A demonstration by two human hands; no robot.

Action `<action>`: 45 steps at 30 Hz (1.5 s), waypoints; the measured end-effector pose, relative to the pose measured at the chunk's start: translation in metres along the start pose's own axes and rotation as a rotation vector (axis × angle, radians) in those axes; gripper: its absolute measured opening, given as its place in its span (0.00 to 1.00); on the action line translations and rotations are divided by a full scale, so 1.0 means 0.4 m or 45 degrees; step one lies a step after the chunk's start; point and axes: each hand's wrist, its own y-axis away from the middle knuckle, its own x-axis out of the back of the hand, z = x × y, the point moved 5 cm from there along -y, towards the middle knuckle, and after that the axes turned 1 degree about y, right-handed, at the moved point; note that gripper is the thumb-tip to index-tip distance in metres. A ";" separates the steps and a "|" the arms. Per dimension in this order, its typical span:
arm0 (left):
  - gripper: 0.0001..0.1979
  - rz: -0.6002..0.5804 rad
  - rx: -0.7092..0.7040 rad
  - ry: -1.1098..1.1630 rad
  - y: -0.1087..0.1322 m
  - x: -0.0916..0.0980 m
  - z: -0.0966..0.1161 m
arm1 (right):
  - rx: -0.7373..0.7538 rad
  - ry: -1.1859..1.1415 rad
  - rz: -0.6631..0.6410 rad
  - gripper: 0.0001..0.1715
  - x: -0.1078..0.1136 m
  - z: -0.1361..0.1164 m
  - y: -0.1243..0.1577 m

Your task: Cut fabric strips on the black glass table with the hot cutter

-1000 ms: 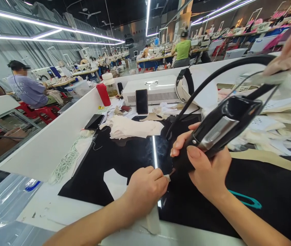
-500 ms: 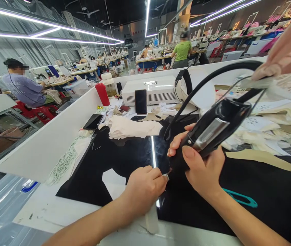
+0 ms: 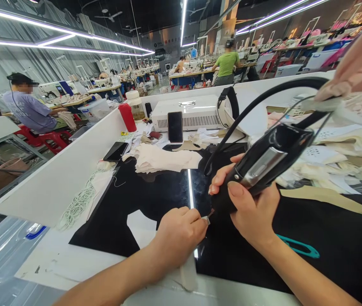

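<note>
My right hand (image 3: 254, 208) is wrapped round a black corded handheld tool (image 3: 260, 163) with a metal lever on its side. The tool slants down to the left, and its dark tip (image 3: 212, 211) is close to my left fingers. My left hand (image 3: 181, 231) is closed in a pinch on a pale fabric strip (image 3: 188, 274). A small end of the strip pokes out at the fingertips, and the rest hangs below the hand over the front of the glossy black work surface (image 3: 232, 263). Whether tip and strip touch, I cannot tell.
A white paper piece (image 3: 141, 227) and a teal flat tool (image 3: 300, 247) lie beside my arms. Beyond are cream fabric (image 3: 168, 158), two phones (image 3: 175, 126), a white vented box (image 3: 185, 112) and a red container (image 3: 127, 117). Fabric heaps (image 3: 337, 157) fill the right side.
Hardly anything differs. The tool and my right hand have shifted very slightly, while my left hand keeps its place on the strip.
</note>
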 end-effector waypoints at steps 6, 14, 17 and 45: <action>0.15 -0.018 0.012 -0.007 0.002 -0.002 -0.002 | 0.010 0.025 -0.010 0.24 0.005 -0.001 0.002; 0.18 0.011 0.034 0.008 0.002 0.004 -0.004 | 0.009 -0.032 -0.032 0.26 0.015 -0.016 0.015; 0.18 -0.004 0.040 0.017 0.001 0.003 -0.004 | -0.009 -0.043 -0.044 0.25 0.015 -0.011 0.021; 0.12 -0.127 0.001 -0.107 0.072 0.038 0.029 | 0.038 0.022 -0.015 0.22 0.046 -0.053 0.029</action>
